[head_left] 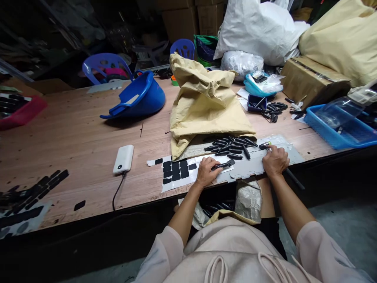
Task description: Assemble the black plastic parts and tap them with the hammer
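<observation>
My left hand (206,171) is closed on a slim black piece (224,164) that lies across a grey sheet (256,165) at the table's front edge. My right hand (275,160) is closed round a thin tool (265,146) with a yellow-green tip, whose dark shaft sticks out behind my wrist. A pile of several black slim pieces (231,146) lies just beyond both hands. Left of my left hand is a white backing sheet (188,181) with several black rectangular pads (176,171) on it.
A crumpled tan bag (203,102) sits behind the pile. A white power bank (123,158) with a cable lies to the left, a blue tub (140,98) behind it. A blue basket (341,129) and cardboard box (312,80) stand right. An open bag (235,204) rests in my lap.
</observation>
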A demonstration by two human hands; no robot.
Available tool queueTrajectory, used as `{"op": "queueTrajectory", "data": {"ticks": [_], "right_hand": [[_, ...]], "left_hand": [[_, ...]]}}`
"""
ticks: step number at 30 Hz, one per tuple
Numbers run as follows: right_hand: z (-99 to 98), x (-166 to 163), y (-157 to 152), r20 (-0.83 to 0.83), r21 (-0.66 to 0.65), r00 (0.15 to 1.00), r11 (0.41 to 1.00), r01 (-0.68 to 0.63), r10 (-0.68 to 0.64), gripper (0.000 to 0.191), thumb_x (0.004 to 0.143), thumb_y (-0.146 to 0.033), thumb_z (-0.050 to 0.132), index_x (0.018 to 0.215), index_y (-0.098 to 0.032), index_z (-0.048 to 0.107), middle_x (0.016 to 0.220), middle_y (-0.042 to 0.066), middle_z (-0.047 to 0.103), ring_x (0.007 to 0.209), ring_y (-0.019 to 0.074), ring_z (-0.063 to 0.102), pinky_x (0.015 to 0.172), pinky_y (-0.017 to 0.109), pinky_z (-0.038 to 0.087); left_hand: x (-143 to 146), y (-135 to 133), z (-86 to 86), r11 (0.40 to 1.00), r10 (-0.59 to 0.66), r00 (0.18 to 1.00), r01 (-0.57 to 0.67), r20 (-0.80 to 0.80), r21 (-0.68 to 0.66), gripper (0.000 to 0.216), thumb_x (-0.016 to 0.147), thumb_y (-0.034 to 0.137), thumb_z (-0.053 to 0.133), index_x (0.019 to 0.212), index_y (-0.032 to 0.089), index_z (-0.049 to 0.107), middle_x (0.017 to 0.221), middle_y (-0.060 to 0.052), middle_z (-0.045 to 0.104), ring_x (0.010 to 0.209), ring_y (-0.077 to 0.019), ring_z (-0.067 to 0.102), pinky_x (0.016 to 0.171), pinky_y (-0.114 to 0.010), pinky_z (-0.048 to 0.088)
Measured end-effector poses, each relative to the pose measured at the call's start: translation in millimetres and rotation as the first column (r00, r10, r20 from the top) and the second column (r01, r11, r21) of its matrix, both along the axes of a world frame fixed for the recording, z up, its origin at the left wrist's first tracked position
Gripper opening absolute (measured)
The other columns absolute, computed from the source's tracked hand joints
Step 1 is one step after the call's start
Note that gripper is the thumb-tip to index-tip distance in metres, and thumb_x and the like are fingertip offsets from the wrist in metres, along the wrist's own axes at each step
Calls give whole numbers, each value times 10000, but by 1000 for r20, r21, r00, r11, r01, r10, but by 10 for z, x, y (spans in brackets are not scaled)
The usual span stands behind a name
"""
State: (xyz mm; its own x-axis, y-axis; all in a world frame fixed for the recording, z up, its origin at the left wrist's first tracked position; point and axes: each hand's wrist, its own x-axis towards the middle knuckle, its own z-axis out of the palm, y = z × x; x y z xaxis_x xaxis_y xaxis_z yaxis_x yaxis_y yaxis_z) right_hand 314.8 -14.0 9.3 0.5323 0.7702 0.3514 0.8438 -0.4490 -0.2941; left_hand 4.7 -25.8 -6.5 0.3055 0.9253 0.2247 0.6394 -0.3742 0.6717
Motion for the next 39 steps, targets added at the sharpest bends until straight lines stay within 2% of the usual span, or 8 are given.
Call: {"op": "queueTrajectory", "data": {"ticks": [9,12,15,20,25,28,33,39], "right_hand": [[-35,11,-9,36,-10,999,1000,-18,19,321,982,-243,525,1237,-213,717,1103,140,620,981,265,490,760,367,310],[-41,3,-8,38,-8,999,1000,-20,21,324,983,-247,518,1234,-205,718,1097,143,622,979,268,491,757,369,305],[-39,2,-11,36,1,999,1000,-30,30,329,983,-255,507,1227,-199,721,1086,144,621,965,265,488,751,367,294],[-29,4,-15,6,25,999,999,-44,44,330,959,-241,525,1216,-190,724,1066,144,615,959,264,477,759,373,299],[-18,0,-16,-14,8,999,999,-45,45,331,968,-238,517,1221,-191,726,1082,150,612,964,267,479,766,372,302],[-16,-3,-16,-12,-11,999,999,-41,41,340,987,-255,505,1241,-190,722,1097,150,621,977,269,486,762,370,281],[-22,-4,-17,-9,-20,999,999,-36,36,338,995,-263,505,1248,-196,718,1116,152,621,986,272,486,763,370,278],[-33,-2,-21,-6,6,999,999,-38,38,346,973,-262,516,1245,-199,721,1105,154,621,980,278,488,767,378,296]], "left_hand": [[6,-840,-12,973,-208,977,212,-54,96,161,907,316,773,1061,271,792,1302,-76,668,1223,-289,553,1060,-469,422],[47,-976,-7,965,-231,968,240,-95,104,243,863,346,818,1089,263,783,1348,-93,656,1257,-318,540,1088,-503,407],[118,-741,101,984,-138,987,145,-78,103,297,879,366,804,1157,268,767,1230,-90,705,1196,-308,561,1060,-485,428],[312,161,311,985,164,984,-160,-73,62,287,959,348,707,1235,280,740,1148,-90,695,1144,-311,546,997,-463,446],[493,715,333,982,183,971,-187,-154,-7,225,853,300,832,1073,275,790,1128,-85,640,1144,-314,511,982,-453,443],[502,719,371,981,191,971,-192,-142,5,110,872,257,810,981,265,797,1127,-81,649,1144,-305,508,989,-447,431],[267,403,418,989,133,986,-126,-100,73,126,948,272,734,1068,268,771,1102,-56,718,1128,-280,539,1011,-433,409],[19,51,143,996,65,991,-72,-119,-54,171,881,258,808,1050,270,786,1036,-29,739,1075,-258,569,992,-412,423]]}}
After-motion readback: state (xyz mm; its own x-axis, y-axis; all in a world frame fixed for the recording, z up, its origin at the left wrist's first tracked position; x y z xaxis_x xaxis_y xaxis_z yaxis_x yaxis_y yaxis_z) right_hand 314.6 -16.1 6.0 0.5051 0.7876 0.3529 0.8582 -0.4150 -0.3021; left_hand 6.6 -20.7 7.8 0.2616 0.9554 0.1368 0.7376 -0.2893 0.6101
